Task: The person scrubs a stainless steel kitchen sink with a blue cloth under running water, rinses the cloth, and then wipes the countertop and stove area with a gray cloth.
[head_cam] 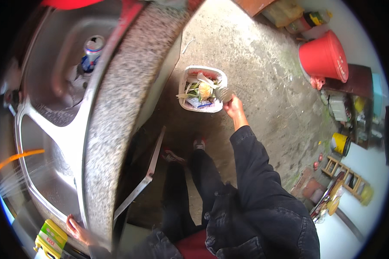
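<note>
My right hand (234, 108) grips a small grey rounded object (224, 94), like a sink strainer, tilted over the right rim of a white plastic bin (182, 92). The inside of this object is hidden. Leafy scraps, a pale yellowish lump (205, 90) and a blue-and-white wrapper (198, 103) lie in the bin on the floor. At lower left, my left hand (77, 229) rests on the front corner of the steel sink (64, 129), its fingers over the rim and nothing seen in them. Close beside it stands a yellow-and-green detergent bottle (52, 238).
A drink can (91, 55) stands in the far basin. The speckled granite counter edge (116, 106) runs along my left, above an open cabinet door (149, 176). To the right are a red bucket (324, 58), a yellow tin (340, 144) and a small wooden ladder-like rack (345, 177).
</note>
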A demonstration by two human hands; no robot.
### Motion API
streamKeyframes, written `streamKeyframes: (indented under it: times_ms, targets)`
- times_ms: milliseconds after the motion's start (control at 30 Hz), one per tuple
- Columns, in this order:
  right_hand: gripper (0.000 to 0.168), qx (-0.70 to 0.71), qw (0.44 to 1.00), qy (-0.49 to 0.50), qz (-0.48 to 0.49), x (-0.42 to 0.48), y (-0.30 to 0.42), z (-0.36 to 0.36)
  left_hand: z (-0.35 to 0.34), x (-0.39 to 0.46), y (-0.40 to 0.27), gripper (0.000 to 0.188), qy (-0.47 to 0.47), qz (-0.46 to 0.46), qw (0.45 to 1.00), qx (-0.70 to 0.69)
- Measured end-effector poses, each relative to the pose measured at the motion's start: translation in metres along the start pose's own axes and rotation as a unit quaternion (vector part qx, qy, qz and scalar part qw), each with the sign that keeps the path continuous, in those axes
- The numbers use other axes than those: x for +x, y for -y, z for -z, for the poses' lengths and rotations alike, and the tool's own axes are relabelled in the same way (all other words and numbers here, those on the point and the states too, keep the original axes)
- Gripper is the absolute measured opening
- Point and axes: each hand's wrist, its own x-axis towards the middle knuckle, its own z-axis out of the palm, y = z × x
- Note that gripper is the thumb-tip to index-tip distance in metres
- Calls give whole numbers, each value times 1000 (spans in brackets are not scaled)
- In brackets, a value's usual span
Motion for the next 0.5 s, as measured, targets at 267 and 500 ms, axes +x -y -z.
streamKeyframes:
  times_ms: [267,500]
  targets:
    - [31,95,952,269,109,-255,171,-152,3,-5,-9,23,6,-104,984,143]
    - [21,-440,568,576,390,-422,140,-411,14,-9,-25,22,-63,-65,992,86]
